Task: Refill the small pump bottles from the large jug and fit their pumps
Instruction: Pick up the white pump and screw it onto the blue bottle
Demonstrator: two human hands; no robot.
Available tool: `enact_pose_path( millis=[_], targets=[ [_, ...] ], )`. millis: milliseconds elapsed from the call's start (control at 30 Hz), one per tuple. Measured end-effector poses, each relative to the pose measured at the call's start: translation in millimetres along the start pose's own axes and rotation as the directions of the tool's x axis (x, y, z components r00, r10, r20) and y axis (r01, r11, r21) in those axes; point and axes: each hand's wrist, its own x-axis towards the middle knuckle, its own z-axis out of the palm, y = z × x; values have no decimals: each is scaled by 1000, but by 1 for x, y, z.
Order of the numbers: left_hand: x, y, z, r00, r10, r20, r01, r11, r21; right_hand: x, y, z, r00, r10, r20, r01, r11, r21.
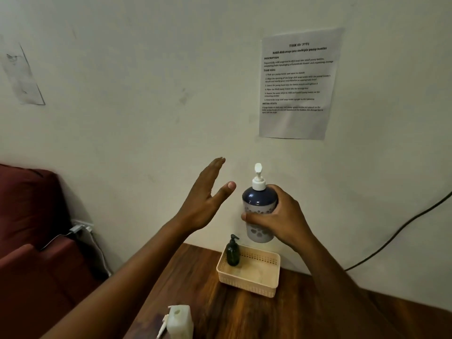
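Observation:
My right hand (278, 217) grips a blue and white pump bottle (259, 204) with a floral pattern, held upright in the air above the basket. Its white pump sits on top. My left hand (208, 199) is raised to the bottle's left, flat and open, fingers together, not touching it. A small dark pump bottle (232, 252) with a black pump stands in the far left corner of a beige plastic basket (249, 282) on the wooden table (244, 319). A white square bottle (179, 322) with an open mouth stands at the table's near edge, a loose white pump (162, 326) leaning beside it.
A printed task sheet (299, 81) hangs on the wall above. A dark red sofa (31, 228) stands to the left, with a charger and white cable (80, 230) at the wall. A black cable (403, 228) runs down the wall on the right.

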Motion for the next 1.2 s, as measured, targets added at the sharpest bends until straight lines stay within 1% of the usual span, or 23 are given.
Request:
enact_pose_path(
  millis=[167,300,633,767,1000,1200],
  targets=[
    [6,-40,21,999,43,16,-45,986,161,11,31,7,999,35,-12,-36,999,-29],
    [11,-75,39,998,53,43,-62,971,232,22,58,18,998,54,-32,-55,998,-36],
    [25,-149,81,992,36,120,-74,942,328,57,134,59,992,121,-34,-124,987,-103],
    [31,-178,102,987,-4,163,-55,934,354,70,168,80,985,170,-42,-173,978,-117],
    [38,-229,136,971,-70,231,-29,916,399,84,226,114,977,203,-70,-211,968,-134],
    [37,-273,170,957,-93,276,-31,909,415,87,279,145,963,252,-100,-264,954,-140]
  ],
)
